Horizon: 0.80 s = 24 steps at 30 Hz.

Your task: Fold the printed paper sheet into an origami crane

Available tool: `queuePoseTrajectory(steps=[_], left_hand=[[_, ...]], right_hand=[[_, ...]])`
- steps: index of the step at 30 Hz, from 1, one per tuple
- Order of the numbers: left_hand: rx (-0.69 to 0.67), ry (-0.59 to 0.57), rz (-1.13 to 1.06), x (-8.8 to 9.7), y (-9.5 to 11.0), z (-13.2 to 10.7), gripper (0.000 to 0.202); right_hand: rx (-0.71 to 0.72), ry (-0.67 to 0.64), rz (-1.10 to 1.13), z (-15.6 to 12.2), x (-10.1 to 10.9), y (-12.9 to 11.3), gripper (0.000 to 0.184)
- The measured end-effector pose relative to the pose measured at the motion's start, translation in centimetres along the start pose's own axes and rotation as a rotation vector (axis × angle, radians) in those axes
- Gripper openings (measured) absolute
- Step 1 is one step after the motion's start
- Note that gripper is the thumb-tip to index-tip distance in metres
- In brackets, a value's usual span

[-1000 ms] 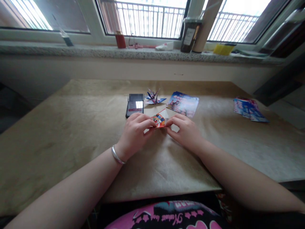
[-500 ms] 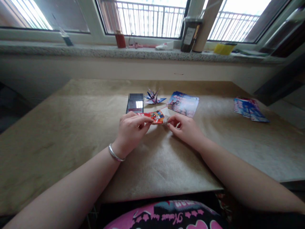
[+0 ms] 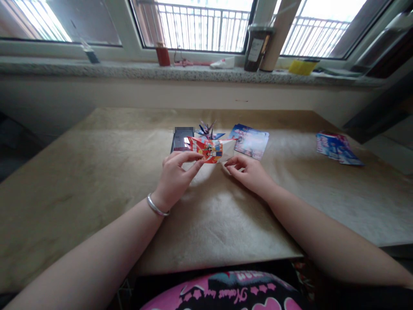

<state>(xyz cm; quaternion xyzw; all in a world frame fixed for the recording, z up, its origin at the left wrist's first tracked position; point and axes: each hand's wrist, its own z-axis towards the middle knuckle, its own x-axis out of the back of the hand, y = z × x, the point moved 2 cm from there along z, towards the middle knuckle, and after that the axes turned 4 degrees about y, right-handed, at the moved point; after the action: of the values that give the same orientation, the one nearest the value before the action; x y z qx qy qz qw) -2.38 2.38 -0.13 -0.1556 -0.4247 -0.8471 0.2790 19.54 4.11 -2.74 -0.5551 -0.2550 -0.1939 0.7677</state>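
A folded sheet of paper (image 3: 211, 150), red with coloured cartoon-like prints and a white area on its right, is held up over the table, its near side tilted towards me. My left hand (image 3: 180, 170) pinches its lower left edge between thumb and fingers; a silver bangle is on that wrist. At the lower right edge, my right hand (image 3: 243, 170) has its fingertips closed together on the paper, the exact grip being small to see. Just behind the sheet stands a blue and pink folded paper crane (image 3: 209, 129), partly hidden. A dark phone (image 3: 182, 140) lies behind my left hand.
Blue printed paper sheets (image 3: 251, 140) lie stacked behind my right hand. More blue and red sheets (image 3: 338, 148) are fanned out at the far right of the table (image 3: 80, 193). On the windowsill (image 3: 129, 71) stand a dark container (image 3: 256, 47) and a yellow object (image 3: 303, 66).
The folded paper has opened out and risen, its upper edge lifting and its printed face now showing wider. Both hands have stayed nearly in place, the left thumb shifting slightly.
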Motion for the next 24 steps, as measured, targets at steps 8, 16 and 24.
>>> queuePoseTrajectory(steps=[8,16,24], left_hand=[[0.266,-0.043,-0.273,-0.8,-0.8,0.0,0.016],[0.370,-0.078,-0.439,-1.4,-1.2,0.0,0.014],[0.414,-0.109,-0.536,-1.6,-1.3,0.1,0.013]], right_hand=[[-0.313,-0.033,0.460,0.3,-0.7,0.4,0.019],[-0.458,0.012,0.737,0.3,-0.5,-0.8,0.035],[-0.324,0.024,0.703,0.5,-0.6,0.3,0.047]])
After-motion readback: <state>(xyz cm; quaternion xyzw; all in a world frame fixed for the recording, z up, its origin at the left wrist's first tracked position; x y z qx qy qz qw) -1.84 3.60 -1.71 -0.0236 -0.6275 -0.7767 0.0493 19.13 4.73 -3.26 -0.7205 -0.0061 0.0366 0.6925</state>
